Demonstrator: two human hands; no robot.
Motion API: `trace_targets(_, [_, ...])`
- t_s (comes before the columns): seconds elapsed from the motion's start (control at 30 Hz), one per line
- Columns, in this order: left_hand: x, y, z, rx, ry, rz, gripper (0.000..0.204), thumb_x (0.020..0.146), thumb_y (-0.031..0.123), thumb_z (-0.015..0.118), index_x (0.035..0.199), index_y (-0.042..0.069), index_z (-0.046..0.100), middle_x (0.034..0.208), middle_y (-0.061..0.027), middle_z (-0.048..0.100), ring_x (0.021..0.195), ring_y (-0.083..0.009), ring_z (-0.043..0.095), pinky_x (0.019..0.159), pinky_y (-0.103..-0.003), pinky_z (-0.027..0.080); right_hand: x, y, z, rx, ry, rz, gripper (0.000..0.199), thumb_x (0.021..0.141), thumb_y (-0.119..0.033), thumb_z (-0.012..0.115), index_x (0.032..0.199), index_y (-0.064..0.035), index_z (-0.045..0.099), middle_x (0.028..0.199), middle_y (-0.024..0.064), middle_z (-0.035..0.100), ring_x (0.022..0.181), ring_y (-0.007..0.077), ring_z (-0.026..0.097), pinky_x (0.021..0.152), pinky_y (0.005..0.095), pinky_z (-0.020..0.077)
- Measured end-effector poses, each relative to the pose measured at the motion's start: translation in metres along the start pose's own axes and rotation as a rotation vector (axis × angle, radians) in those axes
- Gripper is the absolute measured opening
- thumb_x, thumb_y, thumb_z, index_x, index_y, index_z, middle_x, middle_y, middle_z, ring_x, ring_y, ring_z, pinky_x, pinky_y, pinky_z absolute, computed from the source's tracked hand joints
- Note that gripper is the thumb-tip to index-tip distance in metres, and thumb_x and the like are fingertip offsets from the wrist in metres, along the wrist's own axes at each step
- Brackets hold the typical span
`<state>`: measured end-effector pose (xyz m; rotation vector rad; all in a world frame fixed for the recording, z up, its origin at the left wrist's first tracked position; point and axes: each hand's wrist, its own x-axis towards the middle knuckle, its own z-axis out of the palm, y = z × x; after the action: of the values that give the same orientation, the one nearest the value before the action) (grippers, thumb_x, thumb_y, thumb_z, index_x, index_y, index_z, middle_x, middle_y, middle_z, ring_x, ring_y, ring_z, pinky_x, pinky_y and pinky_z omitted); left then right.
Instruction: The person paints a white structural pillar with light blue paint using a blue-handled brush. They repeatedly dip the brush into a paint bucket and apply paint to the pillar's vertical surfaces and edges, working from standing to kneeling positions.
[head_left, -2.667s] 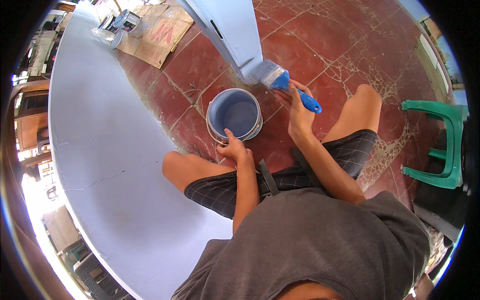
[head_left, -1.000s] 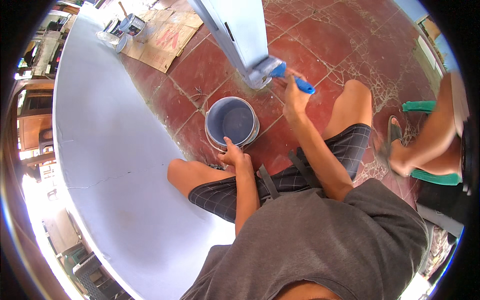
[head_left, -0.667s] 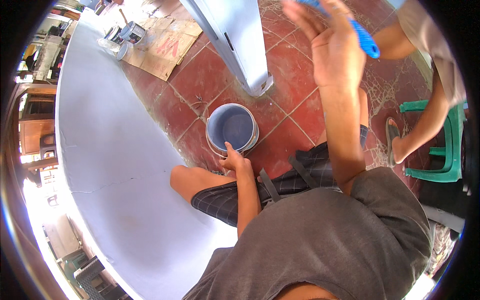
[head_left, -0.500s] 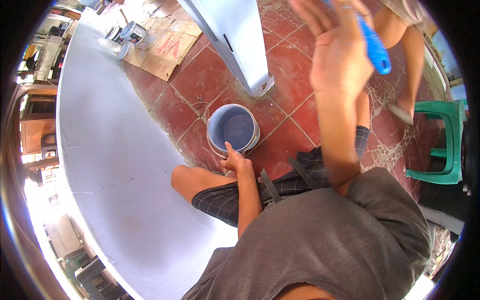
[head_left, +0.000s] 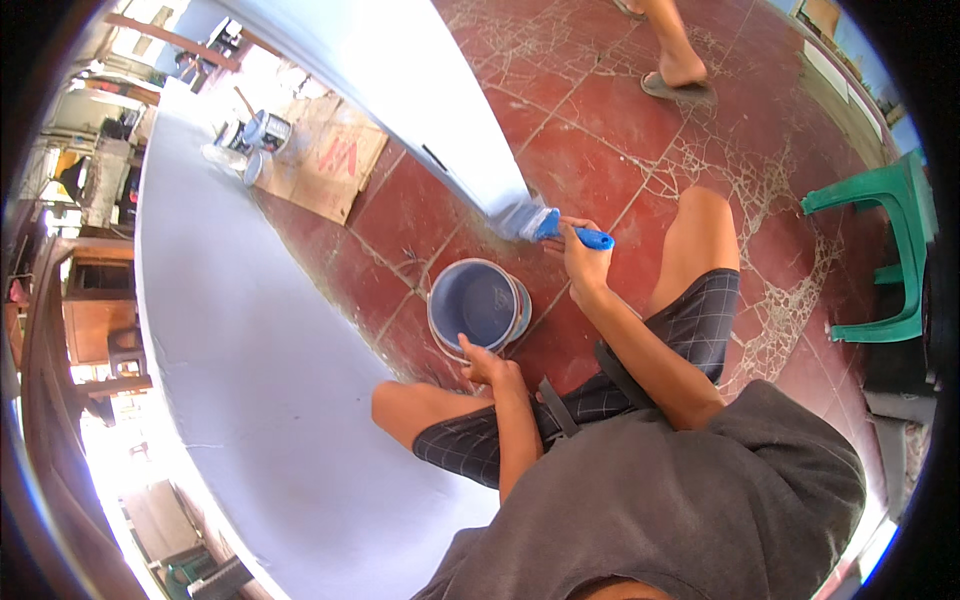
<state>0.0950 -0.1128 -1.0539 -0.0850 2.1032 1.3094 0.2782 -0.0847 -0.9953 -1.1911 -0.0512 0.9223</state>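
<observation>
My right hand (head_left: 588,262) grips a paintbrush with a blue handle (head_left: 596,239). Its bristles touch the foot of a pale blue-white post (head_left: 420,110), close to the floor. Below and left of the brush stands a paint bucket (head_left: 523,308), its inside coated grey-blue and a little paint seeming to lie at the bottom. My left hand (head_left: 484,366) is closed on the bucket's near rim, thumb over the edge; the other fingers are mostly hidden behind the wall.
A long pale low wall (head_left: 240,300) runs along my left. Paint cans (head_left: 268,131) stand on flattened cardboard (head_left: 335,165) at the far left. A green plastic chair (head_left: 915,260) is at the right. Another person's foot (head_left: 683,72) in a sandal is on the red tiles (head_left: 590,120).
My right hand has come down from high on the right, bringing the brush to the post's foot. The other person has moved farther away. My left hand stays on the bucket.
</observation>
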Motion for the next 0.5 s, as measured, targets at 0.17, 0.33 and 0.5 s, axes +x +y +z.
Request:
trace_targets(0.17, [0.000,0.006,-0.002,0.036,0.017,-0.018,0.089,0.078,0.049,0.074,0.133,-0.015,0.045,0.134,-0.0301,0.053,0.115,-0.0394,0.061,0.096,-0.045,0.054,-0.031,-0.117,0.047,0.039,-0.202,-0.109,0.017,0.098,-0.010,0.058,0.111,0.0019,0.059,0.104,0.0200,0.070,0.091,0.0289,0.073,0.080,0.0369,0.0614])
trace_targets(0.33, [0.000,0.005,0.001,0.046,0.018,-0.050,0.095,0.079,0.053,0.070,0.138,-0.016,0.041,0.141,-0.0309,0.048,0.123,-0.0399,0.057,0.102,-0.045,0.049,-0.067,-0.237,0.099,0.229,-0.409,-0.409,0.019,0.097,-0.011,0.064,0.107,0.0045,0.063,0.101,0.0173,0.070,0.082,0.0280,0.074,0.073,0.0349,0.0624])
trace_targets(0.5, [-0.002,0.009,-0.006,0.039,0.013,-0.083,0.102,0.080,0.060,0.065,0.146,-0.012,0.034,0.148,-0.0293,0.041,0.133,-0.0404,0.047,0.111,-0.047,0.035,-0.102,-0.317,0.154,0.247,-0.616,-0.696,0.021,0.098,-0.011,0.060,0.109,0.0064,0.062,0.104,0.0192,0.068,0.090,0.0286,0.072,0.080,0.0350,0.0615])
